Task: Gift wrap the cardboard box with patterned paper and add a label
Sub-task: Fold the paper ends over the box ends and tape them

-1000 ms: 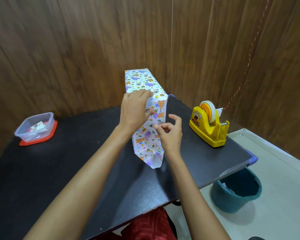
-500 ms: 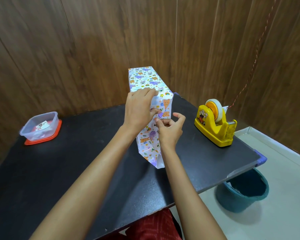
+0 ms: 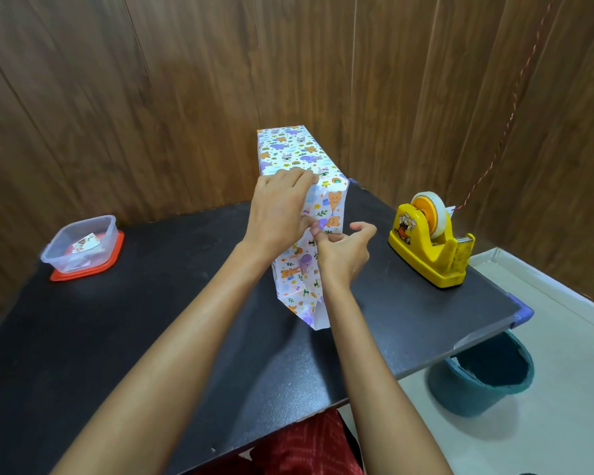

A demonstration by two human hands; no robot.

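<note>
A tall box wrapped in white paper with cartoon animals [image 3: 295,149] stands on the black table [image 3: 117,337], its long top running away from me. At the near end a loose flap of the paper [image 3: 306,303] hangs down to the table. My left hand [image 3: 278,207] lies over the near top corner, fingers curled on the paper fold. My right hand [image 3: 343,252] is just below it, thumb and forefinger pinched together at the near end face; a piece of tape may be between them, but I cannot make it out.
A yellow tape dispenser [image 3: 429,241] stands on the table to the right. A clear plastic tub on a red lid [image 3: 83,248], with small printed labels inside, sits at the far left. A teal bucket [image 3: 484,378] stands on the floor beyond the table's right edge. Wooden wall panels rise behind.
My right hand has moved up and in against the near end of the box, meeting my left thumb. The left hand has kept its hold on the top corner.
</note>
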